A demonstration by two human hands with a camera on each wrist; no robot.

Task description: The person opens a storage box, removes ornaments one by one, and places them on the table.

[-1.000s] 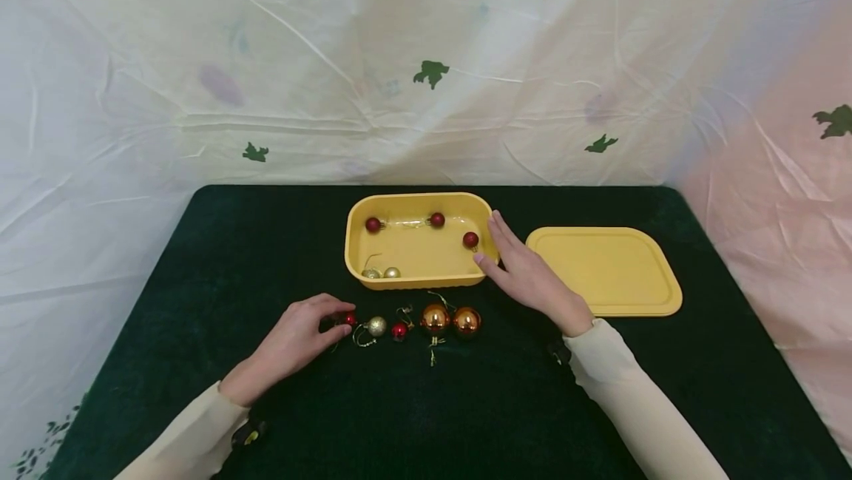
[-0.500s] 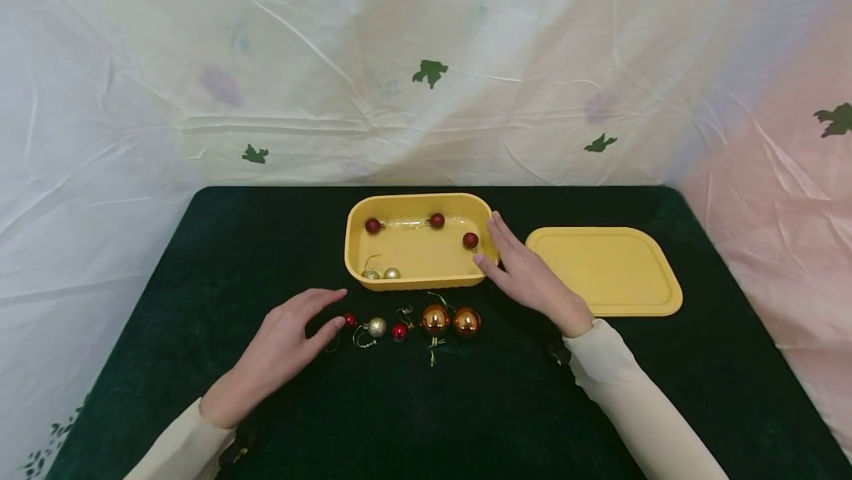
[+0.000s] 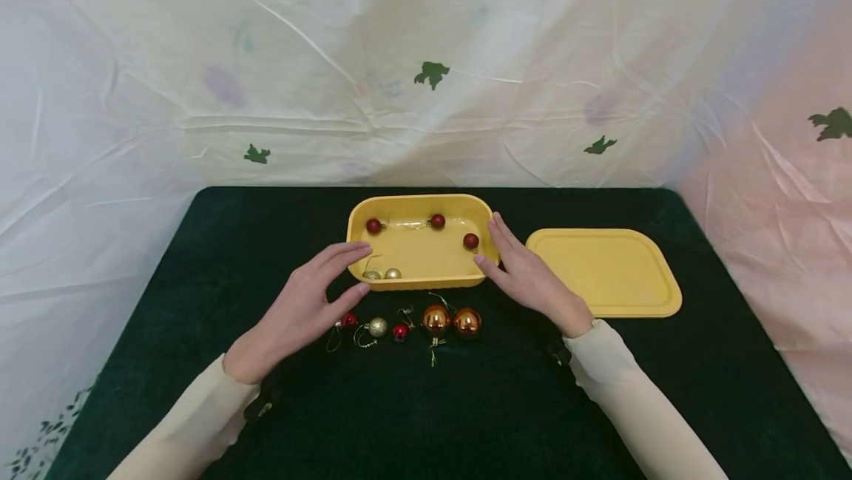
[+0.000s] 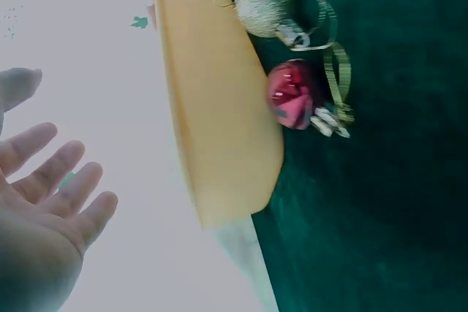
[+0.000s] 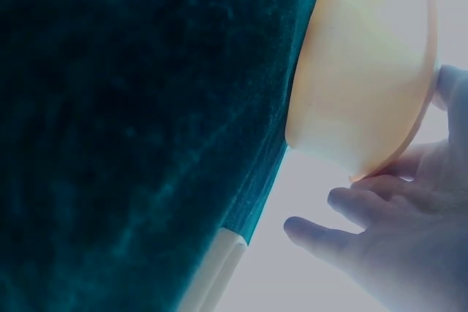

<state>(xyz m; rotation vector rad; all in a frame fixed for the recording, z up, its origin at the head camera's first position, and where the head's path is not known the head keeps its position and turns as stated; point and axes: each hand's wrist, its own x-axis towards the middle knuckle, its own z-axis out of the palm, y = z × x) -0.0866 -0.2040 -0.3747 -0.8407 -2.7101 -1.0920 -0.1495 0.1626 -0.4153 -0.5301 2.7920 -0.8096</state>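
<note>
My left hand [image 3: 296,310] hovers at the front left corner of a yellow box [image 3: 426,284], fingers spread and holding nothing; its palm [image 4: 36,231] shows bare in the left wrist view. Straight fingers of my right hand [image 3: 532,276] rest against the box's right rim, with the thumb near the front right corner. Inside lie dark red Christmas baubles [image 3: 436,221] and small gold baubles [image 3: 393,273]. In front of the box is a row: a shiny red bauble [image 3: 349,320], a glittery gold bauble [image 3: 377,328], another red bauble [image 3: 399,331] and two larger copper-gold baubles [image 3: 435,319].
A flat yellow lid [image 3: 606,273] lies right of the box, beside my right hand. Dark green cloth [image 3: 426,413] covers the table. A pale curtain [image 3: 319,58] with green leaf shapes hangs behind the table's back edge.
My left hand has left the leftmost red bauble and moved up and right to the box's front left corner. That bauble stays on the cloth. The right hand keeps its place on the rim.
</note>
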